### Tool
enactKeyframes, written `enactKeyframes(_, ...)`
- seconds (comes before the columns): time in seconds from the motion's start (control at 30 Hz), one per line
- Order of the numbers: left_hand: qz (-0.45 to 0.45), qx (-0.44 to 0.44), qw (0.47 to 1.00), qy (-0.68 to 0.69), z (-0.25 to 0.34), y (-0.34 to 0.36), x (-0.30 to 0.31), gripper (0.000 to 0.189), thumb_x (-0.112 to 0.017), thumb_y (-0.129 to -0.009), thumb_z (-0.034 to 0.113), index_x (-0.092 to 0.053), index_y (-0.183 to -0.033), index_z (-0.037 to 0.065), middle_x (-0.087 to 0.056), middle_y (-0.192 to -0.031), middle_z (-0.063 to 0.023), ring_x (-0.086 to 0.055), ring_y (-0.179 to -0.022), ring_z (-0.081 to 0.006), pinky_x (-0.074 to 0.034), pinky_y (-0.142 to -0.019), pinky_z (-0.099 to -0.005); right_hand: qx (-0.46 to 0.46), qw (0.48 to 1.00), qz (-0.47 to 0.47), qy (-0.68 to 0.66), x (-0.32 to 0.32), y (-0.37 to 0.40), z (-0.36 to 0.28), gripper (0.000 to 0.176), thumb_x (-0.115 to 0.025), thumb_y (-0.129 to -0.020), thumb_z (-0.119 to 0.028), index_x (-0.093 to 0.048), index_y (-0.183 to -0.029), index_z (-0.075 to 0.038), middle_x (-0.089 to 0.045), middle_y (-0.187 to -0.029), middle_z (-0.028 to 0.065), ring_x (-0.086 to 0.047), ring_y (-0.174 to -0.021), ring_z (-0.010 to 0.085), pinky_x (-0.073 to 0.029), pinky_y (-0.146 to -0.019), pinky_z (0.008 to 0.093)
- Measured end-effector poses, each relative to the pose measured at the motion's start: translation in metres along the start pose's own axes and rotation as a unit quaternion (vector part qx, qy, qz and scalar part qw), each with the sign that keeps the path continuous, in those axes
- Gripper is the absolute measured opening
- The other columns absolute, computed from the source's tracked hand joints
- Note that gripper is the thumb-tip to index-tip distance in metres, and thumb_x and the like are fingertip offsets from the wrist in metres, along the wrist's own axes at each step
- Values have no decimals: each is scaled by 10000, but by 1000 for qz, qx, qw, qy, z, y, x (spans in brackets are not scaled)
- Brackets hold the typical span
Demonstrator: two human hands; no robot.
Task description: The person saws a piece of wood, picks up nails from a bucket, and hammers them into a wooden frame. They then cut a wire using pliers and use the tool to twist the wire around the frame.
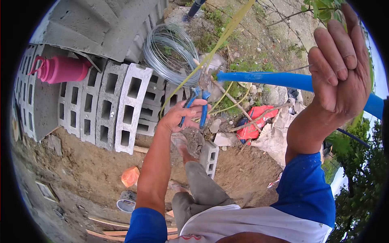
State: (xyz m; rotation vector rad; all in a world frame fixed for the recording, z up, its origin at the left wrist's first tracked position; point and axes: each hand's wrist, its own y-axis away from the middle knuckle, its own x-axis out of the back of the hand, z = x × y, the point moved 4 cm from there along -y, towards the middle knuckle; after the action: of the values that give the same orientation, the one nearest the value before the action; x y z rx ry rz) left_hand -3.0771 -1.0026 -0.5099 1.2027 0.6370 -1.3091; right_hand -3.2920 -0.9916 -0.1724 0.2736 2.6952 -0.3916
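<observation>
Pliers [197,106] are held in the left hand [182,117], fingers wrapped tight around the blue rubbery handles, metal nose pointed up and away from the body. Long axis is near vertical in the view, slightly tilted. A thin yellow-green strip [227,30] is met at the nose and runs diagonally across it, upper right to lower left. Whether it is bitten can't be told. The right hand [340,69] is raised well apart to the right, fingers curled before a smooth blue pipe [263,79]; any grasp can't be made out. The left hand is nearer the strip. Just beyond the nose: a coil of bare grey wire [170,52], beside rough hollow concrete blocks [121,101].
</observation>
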Motion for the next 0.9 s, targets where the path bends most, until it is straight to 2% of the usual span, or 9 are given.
enactKeyframes(0.1, -14, 12, 999, -39, 14, -8, 3, 617, -634, -780, 173, -466, -1343, -12, -517, -1328, -229, -569, -1171, -373, -554, -845, -523, -22, 998, -22, 49, 3, 19, -19, 400, -268, -1067, -209, -336, -1405, -8, -385, -698, 4, -371, -553, 81, -385, -448, 208)
enactKeyframes(0.2, 11, 71, 992, -102, 25, -19, 6, 587, -623, -782, 153, -485, -1332, -1, -541, -1312, -193, -598, -1135, -329, -571, -802, -488, -21, 998, 7, 65, 3, 33, -22, 397, -281, -1066, -215, -344, -1398, -7, -388, -696, 4, -371, -561, 83, -388, -445, 211)
enactKeyframes(0.3, 38, 105, 979, -171, 28, -26, 11, 519, -644, -808, 171, -530, -1293, 29, -585, -1262, -151, -627, -1080, -299, -578, -745, -450, -5, 992, 103, 78, 11, 42, -29, 394, -281, -1065, -206, -343, -1400, -7, -383, -697, 3, -366, -560, 83, -388, -444, 212)
enactKeyframes(0.4, 46, 106, 979, -169, 32, -29, 8, 477, -647, -819, 170, -547, -1270, 50, -599, -1239, -146, -644, -1035, -296, -572, -718, -445, -25, 992, 94, 85, 13, 50, -28, 395, -281, -1065, -195, -333, -1405, -1, -378, -699, 3, -364, -563, 84, -387, -444, 212)
enactKeyframes(0.5, 26, 111, 984, -140, 34, -41, 10, 406, -638, -828, 160, -555, -1214, 68, -607, -1218, -144, -656, -985, -287, -565, -694, -440, -20, 998, 46, 45, 20, 58, -26, 401, -285, -1064, -191, -324, -1411, 4, -371, -701, 0, -358, -565, 82, -382, -443, 205)
enactKeyframes(0.6, 18, 123, 981, -148, 30, -55, 15, 285, -633, -840, 150, -554, -1105, 82, -619, -1170, -136, -658, -943, -275, -558, -687, -437, -14, 983, 166, 82, 25, 68, -26, 401, -292, -1065, -242, -357, -1396, -27, -307, -652, -42, -296, -519, 46, -308, -405, 175)
enactKeyframes(0.67, 38, 129, 976, -169, 26, -62, 14, 212, -632, -855, 150, -536, -1034, 91, -626, -1132, -128, -658, -919, -266, -553, -689, -432, -5, 979, 173, 109, 31, 72, -30, 400, -306, -1062, -235, -358, -1394, -19, -323, -654, -42, -308, -523, 44, -304, -402, 176)
enactKeyframes(0.8, 28, 104, 986, -128, 12, -64, 19, 251, -651, -888, 192, -490, -1066, 120, -617, -1101, -136, -654, -894, -259, -551, -712, -432, 25, 957, 217, 193, 53, 76, -41, 403, -341, -1056, -191, -342, -1395, 29, -344, -674, -25, -321, -548, 51, -305, -418, 187)
enactKeyframes(0.9, 48, 67, 992, -100, -1, -59, 12, 329, -666, -898, 226, -460, -1138, 139, -612, -1095, -143, -653, -886, -257, -549, -718, -425, 19, 911, 326, 250, 73, 73, -39, 410, -368, -1053, -203, -350, -1386, 36, -322, -651, -39, -300, -538, 42, -262, -412, 191)
